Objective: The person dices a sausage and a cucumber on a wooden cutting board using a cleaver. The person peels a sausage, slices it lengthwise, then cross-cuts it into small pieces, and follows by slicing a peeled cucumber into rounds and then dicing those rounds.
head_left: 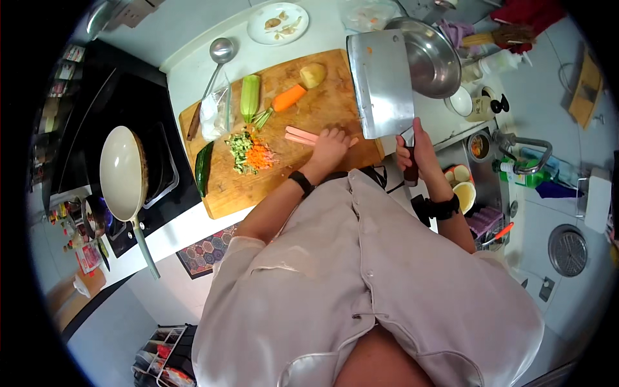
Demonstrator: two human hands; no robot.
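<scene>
A wooden cutting board [325, 106] lies on the white counter. My left hand [330, 146] presses on pink sausage sticks [299, 136] lying on the board. My right hand [417, 153] grips the dark handle of a big steel cleaver [380, 84], whose blade is lifted above the board's right end. Left of the sausages sits a pile of chopped carrot and green vegetable [251, 153]. Farther back lie a carrot piece [288, 97], a potato [313, 75] and a pale green gourd [249, 97].
A cream frying pan [120, 172] rests on the black stove at left. A ladle [219, 55], a plastic bag [216, 113], a dark green cucumber [203, 168], a white plate [278, 23], a steel bowl [432, 58] and a sink with tap [525, 151] surround the board.
</scene>
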